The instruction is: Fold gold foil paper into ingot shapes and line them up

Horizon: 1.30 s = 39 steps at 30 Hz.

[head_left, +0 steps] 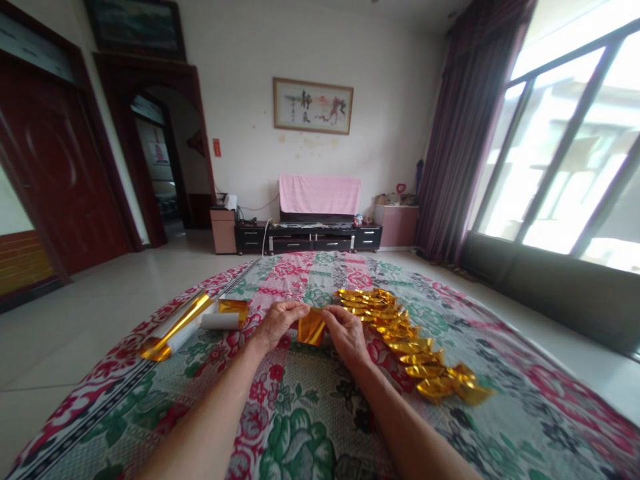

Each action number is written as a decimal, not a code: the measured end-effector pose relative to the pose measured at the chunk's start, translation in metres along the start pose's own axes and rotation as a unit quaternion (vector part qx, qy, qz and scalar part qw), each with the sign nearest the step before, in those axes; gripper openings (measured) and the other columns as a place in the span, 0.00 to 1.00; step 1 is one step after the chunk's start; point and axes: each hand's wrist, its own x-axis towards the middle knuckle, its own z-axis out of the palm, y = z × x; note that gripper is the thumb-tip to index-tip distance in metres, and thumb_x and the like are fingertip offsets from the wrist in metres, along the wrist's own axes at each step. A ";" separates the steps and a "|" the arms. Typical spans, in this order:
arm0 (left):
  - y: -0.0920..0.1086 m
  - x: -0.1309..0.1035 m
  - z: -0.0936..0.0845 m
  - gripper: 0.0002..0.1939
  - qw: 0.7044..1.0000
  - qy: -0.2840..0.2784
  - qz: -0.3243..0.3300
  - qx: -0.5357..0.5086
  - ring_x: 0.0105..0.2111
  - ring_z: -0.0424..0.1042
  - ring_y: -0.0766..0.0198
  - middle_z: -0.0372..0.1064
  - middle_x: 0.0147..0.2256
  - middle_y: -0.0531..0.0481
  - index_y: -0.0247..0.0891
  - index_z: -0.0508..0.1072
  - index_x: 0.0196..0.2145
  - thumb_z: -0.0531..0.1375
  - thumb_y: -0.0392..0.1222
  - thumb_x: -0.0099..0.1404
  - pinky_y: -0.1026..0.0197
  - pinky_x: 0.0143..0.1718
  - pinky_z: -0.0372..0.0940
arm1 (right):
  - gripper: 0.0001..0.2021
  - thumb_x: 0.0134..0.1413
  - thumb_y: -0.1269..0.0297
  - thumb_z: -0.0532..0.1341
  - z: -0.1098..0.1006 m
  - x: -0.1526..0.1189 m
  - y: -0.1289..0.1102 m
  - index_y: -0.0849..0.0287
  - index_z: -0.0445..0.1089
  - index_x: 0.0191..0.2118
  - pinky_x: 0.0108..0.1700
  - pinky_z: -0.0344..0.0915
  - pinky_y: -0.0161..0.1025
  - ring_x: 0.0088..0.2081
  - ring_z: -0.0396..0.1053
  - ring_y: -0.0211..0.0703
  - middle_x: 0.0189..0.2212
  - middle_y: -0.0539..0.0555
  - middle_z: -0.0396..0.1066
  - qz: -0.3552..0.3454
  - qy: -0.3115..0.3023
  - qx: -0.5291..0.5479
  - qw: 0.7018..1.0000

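Observation:
A small sheet of gold foil paper [311, 330] hangs between my two hands over the flowered cloth. My left hand [280, 323] pinches its upper left corner between thumb and fingers. At the upper right corner my right hand [347, 331] grips it the same way. To the right of my right hand lies a row of folded gold foil pieces [417, 360], pointed at the ends. Left of my left hand are curled sheets of gold foil with white backs [223, 320], and a longer roll of gold foil [183, 327] beside them.
A flowered cloth [300, 427] covers the round surface under my hands. Beyond it stand a low black cabinet [313, 240] and a television under a pink cloth [320, 193]. Purple curtains [455, 133] and windows are on the right, dark red doors [60, 147] on the left.

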 end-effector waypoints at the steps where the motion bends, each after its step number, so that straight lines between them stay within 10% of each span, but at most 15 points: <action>1: 0.000 0.000 0.000 0.16 1.000 -0.005 0.000 -0.007 0.30 0.70 0.63 0.74 0.30 0.48 0.34 0.75 0.36 0.61 0.47 0.52 0.63 0.34 0.62 | 0.14 0.45 0.56 0.57 0.000 0.000 0.000 0.62 0.72 0.28 0.25 0.59 0.30 0.22 0.61 0.35 0.19 0.49 0.67 0.003 0.004 0.004 1.000; 21: 0.017 -0.009 0.020 0.24 0.994 -0.093 -0.048 0.007 0.19 0.64 0.70 0.70 0.25 0.50 0.31 0.70 0.43 0.64 0.43 0.47 0.69 0.19 0.54 | 0.15 0.44 0.55 0.57 0.001 0.003 0.002 0.62 0.72 0.30 0.21 0.58 0.29 0.20 0.60 0.33 0.19 0.49 0.66 0.034 0.033 0.048 0.998; 39: 0.012 -0.006 0.013 0.16 0.998 -0.009 -0.062 -0.004 0.18 0.64 0.70 0.70 0.22 0.51 0.32 0.71 0.31 0.61 0.49 0.51 0.69 0.18 0.54 | 0.21 0.42 0.52 0.59 0.004 0.007 0.014 0.63 0.68 0.40 0.18 0.59 0.31 0.17 0.62 0.35 0.16 0.47 0.65 0.066 0.020 0.079 0.994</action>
